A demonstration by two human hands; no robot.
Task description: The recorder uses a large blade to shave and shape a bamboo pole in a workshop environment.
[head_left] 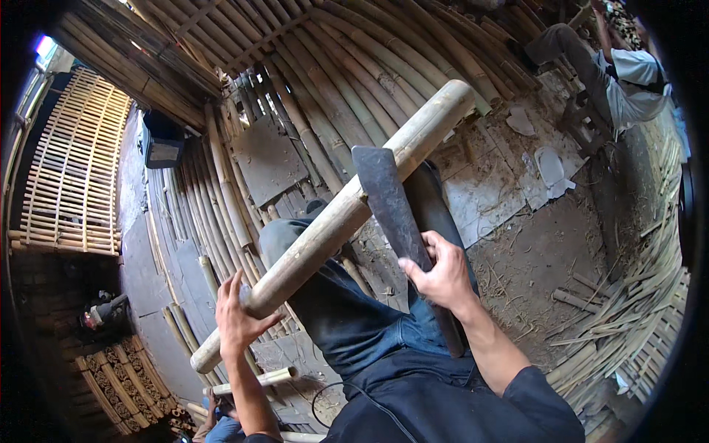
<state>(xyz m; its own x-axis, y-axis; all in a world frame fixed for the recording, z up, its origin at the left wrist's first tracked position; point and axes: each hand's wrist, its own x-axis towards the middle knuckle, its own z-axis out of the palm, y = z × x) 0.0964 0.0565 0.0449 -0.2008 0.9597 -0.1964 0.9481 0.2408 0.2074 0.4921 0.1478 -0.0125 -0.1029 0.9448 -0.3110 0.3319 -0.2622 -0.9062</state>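
A thick, pale bamboo pole (314, 247) lies slantwise across my raised knees, running from lower left to upper right. My left hand (240, 317) rests against its lower part, fingers spread and thumb held out. In my right hand (442, 275) is a machete (385, 193), pinched between thumb and fingers at the base of its broad dark blade. The blade points up and away, crossing over the pole. Its handle (448, 336) hangs below my hand toward my lap, partly beneath the wrist.
Long bamboo poles (354, 96) lie side by side ahead. A slatted bamboo panel (74, 159) stands at far left, near a dark bin (163, 151). Split strips (628, 332) heap up at right. Another person (628, 74) sits at upper right; a further person (225, 424) shows at lower left.
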